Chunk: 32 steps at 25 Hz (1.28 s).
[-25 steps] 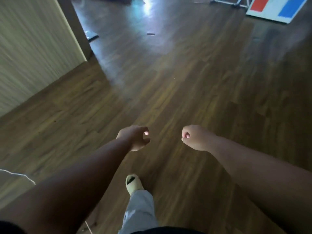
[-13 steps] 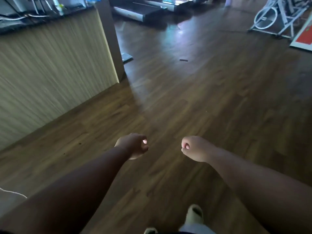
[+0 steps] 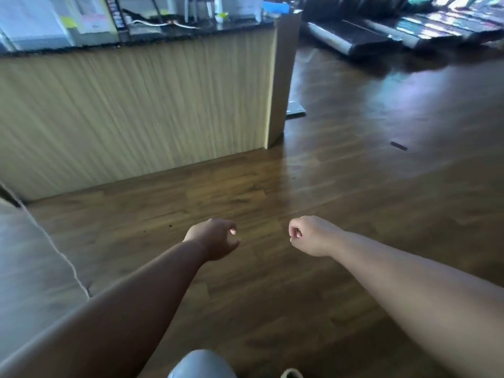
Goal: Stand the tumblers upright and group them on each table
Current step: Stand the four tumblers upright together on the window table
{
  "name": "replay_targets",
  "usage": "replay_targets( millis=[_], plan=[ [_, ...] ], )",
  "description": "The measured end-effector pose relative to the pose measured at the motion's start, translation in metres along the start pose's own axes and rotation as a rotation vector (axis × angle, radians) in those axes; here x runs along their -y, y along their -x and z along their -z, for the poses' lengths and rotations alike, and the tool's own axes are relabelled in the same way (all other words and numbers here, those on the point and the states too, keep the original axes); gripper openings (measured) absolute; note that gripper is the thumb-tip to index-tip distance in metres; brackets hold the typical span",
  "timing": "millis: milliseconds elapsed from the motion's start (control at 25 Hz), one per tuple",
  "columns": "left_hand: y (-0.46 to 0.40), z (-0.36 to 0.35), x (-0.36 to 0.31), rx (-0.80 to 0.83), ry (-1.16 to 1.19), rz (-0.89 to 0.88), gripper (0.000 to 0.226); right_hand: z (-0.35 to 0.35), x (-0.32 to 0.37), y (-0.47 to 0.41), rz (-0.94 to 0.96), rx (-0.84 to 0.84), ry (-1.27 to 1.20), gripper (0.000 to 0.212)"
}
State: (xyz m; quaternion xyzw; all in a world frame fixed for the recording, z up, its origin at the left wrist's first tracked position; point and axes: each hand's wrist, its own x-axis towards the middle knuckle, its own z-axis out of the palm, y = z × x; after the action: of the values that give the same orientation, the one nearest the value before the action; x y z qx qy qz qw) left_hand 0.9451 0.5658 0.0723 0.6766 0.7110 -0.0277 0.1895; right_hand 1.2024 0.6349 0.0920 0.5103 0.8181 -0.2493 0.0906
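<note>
Two bare forearms outstretched above a dark wood floor [image 3: 341,192], left hand [image 3: 214,238] and right hand [image 3: 311,236] a little apart, both loosely curled into fists and gripping nothing. At upper left, a wood-panelled table [image 3: 141,105] with a dark top, cluttered with papers [image 3: 32,20] and cables [image 3: 163,23]. Treadmills [image 3: 381,31] lined up at upper right. No tumblers anywhere in view. Pale fabric edge [image 3: 30,268] at lower left.
</note>
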Motion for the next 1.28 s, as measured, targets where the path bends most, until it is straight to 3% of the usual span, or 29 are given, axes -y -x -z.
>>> replay_targets(
  millis=[280,640,840,1280],
  plan=[
    [-0.053,0.045,0.152,-0.027,0.072,0.234,0.03,0.034,0.129,-0.176,0.224,0.041,0.086,0.008],
    [-0.083,0.157,0.415,-0.118,0.079,0.386,0.032,0.055,0.37,-0.366,0.347,0.051,0.132,0.008],
    [-0.029,0.16,0.539,-0.225,0.2,0.6,0.033,0.026,0.534,-0.438,0.595,0.194,0.289,0.005],
    [0.12,0.128,0.777,-0.285,0.378,1.307,0.034,-0.112,0.916,-0.533,1.251,0.454,0.608,0.01]
  ],
)
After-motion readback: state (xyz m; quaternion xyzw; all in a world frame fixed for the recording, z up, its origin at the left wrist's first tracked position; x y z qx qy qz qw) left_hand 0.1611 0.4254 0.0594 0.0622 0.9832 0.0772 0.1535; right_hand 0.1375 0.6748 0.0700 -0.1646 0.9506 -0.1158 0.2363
